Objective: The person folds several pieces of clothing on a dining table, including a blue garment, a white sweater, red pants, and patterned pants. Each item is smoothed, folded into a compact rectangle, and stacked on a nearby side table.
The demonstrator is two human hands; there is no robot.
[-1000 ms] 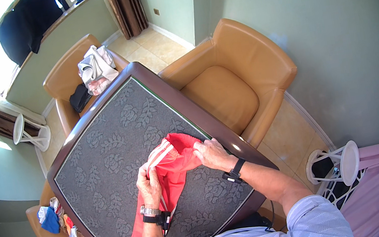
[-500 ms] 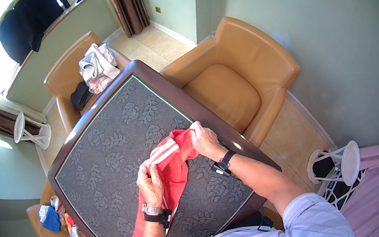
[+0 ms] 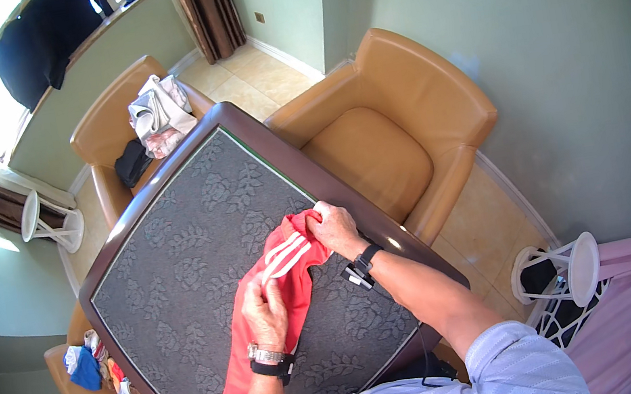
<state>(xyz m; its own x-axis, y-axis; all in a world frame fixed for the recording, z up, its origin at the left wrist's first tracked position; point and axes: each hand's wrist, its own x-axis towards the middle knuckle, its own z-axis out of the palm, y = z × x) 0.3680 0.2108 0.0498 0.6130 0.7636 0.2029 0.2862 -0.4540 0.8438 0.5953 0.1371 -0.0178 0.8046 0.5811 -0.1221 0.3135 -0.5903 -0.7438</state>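
Ref. surface: large four-sided table w/ dark-brown glossy frame and grey floral-patterned top (image 3: 175, 242), directly in front of you. Adj. to its far-right side: tan, smooth-covered armchair (image 3: 369, 148). Workpiece: long red cloth garment w/ white stripes (image 3: 297, 289), over the table's near-right half.

Key relation: long axis runs diag., from near-left to far-right, under both your hands. Near end lies beside and partly under your L forearm; far end is at the R hand, close to the table frame. Amt. of lift at far end: cannot tell.

Your L hand (image 3: 266, 312) is nearer mid-length, palm down, thumb and fingers pinching cloth by the stripes. Your R hand (image 3: 335, 231) comes in from the right, gripping the gathered far end; fingertips partly hidden. L wrist: silver metal watch (image 3: 267, 354).
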